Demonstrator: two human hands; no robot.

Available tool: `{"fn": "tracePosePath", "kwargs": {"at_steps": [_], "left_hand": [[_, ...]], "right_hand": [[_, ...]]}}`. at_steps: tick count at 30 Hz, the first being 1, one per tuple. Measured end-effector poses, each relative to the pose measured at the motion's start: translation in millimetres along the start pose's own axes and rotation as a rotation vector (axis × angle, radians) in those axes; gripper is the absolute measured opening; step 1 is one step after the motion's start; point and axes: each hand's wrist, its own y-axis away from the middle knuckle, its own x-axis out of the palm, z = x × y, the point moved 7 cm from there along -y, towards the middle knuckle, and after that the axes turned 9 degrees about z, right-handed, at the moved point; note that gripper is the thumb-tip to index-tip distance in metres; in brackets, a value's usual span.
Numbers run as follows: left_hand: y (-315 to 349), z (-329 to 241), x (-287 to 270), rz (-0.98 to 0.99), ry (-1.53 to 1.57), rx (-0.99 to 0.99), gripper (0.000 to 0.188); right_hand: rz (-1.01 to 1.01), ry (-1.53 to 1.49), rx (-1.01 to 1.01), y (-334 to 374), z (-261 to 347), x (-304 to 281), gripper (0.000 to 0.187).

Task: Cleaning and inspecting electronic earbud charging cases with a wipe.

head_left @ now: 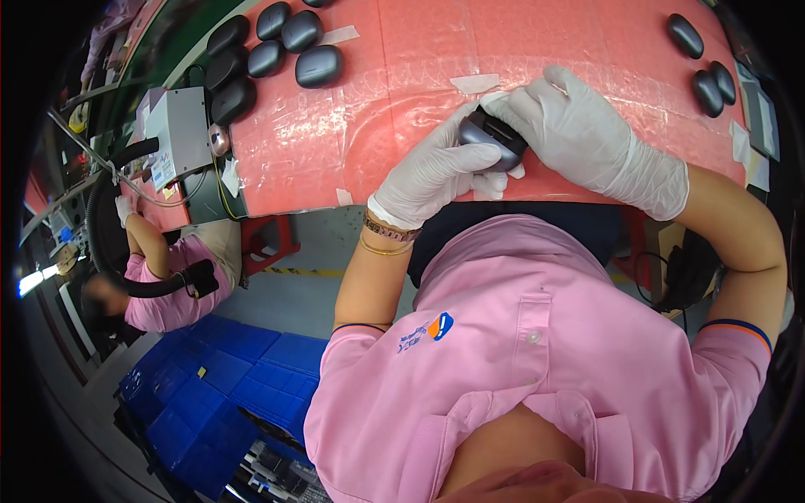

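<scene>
A dark grey, rounded case that looks like an earbud charging case (489,152) is held over the near edge of the pink-covered table. Its lid appears raised, and a black inside shows. My left hand (428,174), in a white glove, is closed around its left and near sides, thumb across the front. My right hand (579,130), also white-gloved, bends over the far right side with its fingers closed against the case. Those fingertips are partly hidden, so whether they pinch some small part cannot be seen.
Several similar dark cases (319,66) lie at the table's far left, and three more (686,35) at the far right. Tape strips stick to the pink cover (402,92). A grey box (186,132) and black hose (94,226) stand left, near a co-worker (180,272). Blue bins (222,377) sit lower left.
</scene>
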Motion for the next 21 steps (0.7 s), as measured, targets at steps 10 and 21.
{"fn": "tracePosePath", "kwargs": {"at_steps": [10, 21], "left_hand": [[6, -10, 12, -0.124, -0.377, 0.317, 0.088], [-3, -12, 18, -0.117, -0.962, 0.588, 0.078]], "right_hand": [[-0.297, -0.888, 0.522, 47, -50, -20, 0.040], [-0.200, -0.578, 0.299, 8, 16, -30, 0.044]]}}
